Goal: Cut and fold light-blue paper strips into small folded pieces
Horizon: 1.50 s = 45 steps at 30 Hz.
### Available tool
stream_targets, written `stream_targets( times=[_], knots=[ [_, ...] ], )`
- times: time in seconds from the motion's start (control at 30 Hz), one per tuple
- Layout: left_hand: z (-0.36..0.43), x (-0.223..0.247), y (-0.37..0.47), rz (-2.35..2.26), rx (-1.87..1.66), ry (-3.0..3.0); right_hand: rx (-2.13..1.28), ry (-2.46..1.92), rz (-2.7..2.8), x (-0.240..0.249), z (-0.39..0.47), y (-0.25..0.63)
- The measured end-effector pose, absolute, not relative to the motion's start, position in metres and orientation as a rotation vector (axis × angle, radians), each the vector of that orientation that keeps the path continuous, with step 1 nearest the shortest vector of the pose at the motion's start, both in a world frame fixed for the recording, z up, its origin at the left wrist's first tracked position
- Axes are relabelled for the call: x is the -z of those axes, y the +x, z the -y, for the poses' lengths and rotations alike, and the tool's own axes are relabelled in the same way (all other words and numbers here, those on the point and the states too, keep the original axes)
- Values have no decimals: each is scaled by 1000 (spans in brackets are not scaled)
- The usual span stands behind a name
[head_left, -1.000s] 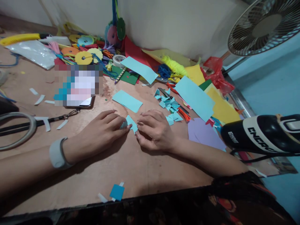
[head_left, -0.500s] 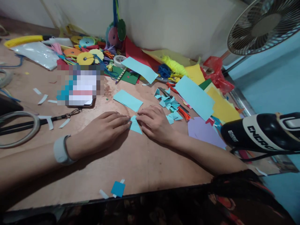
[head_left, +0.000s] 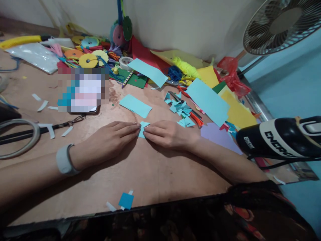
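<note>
A small folded piece of light blue paper (head_left: 142, 133) lies on the table between my hands. My left hand (head_left: 114, 139) presses on its left side, fingers together and fingertips at its edge. From the right, my right hand (head_left: 168, 134) pinches and presses the same piece; the fingers partly hide it. Just beyond is a light blue paper strip (head_left: 135, 105). Several small light blue paper scraps (head_left: 181, 108) are heaped to the right, beside orange-handled scissors (head_left: 197, 118).
A phone (head_left: 86, 110) with blurred contents lies at the left, near a tape roll (head_left: 37, 134). Larger coloured sheets (head_left: 208, 102) and a black bottle (head_left: 268, 140) are on the right. Craft discs and yarn line the back. A blue square (head_left: 126, 201) sits near the front edge.
My right hand has flattened and its fingers have straightened over the paper. Less of the small piece shows between my hands. The view has shifted slightly.
</note>
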<state>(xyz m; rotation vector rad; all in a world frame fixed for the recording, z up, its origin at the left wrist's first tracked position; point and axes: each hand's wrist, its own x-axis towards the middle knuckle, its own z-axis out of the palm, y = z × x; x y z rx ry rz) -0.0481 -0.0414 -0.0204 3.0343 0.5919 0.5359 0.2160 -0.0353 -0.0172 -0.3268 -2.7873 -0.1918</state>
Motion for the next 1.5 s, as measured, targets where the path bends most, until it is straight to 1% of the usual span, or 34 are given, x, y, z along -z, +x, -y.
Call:
stream_targets(
  times=[0.17, 0.33, 0.47, 0.63, 0.87, 1.1, 1.27, 1.5],
  knots=[
    [41, 20, -48, -579, -486, 3086, 1, -439, 2771, 11, 36, 216],
    [41, 20, -47, -575, -482, 3103, 27, -415, 2792, 12, 34, 216],
    [42, 20, -48, -582, -491, 3089, -7, -393, 2658, 22, 29, 218],
    [42, 17, -46, -567, -524, 3090, -324, -431, 2475, 31, 19, 221],
    [46, 11, -41, -587, -550, 3022, -803, -586, 2399, 24, 12, 226],
    [50, 6, -41, -489, -341, 2952, -1081, -614, 2311, 21, 6, 233],
    [48, 4, -43, -409, -321, 3002, -1137, -578, 2301, 20, 1, 233],
    [49, 3, -42, -384, -315, 3013, -996, -710, 2210, 28, 5, 220]
  ],
)
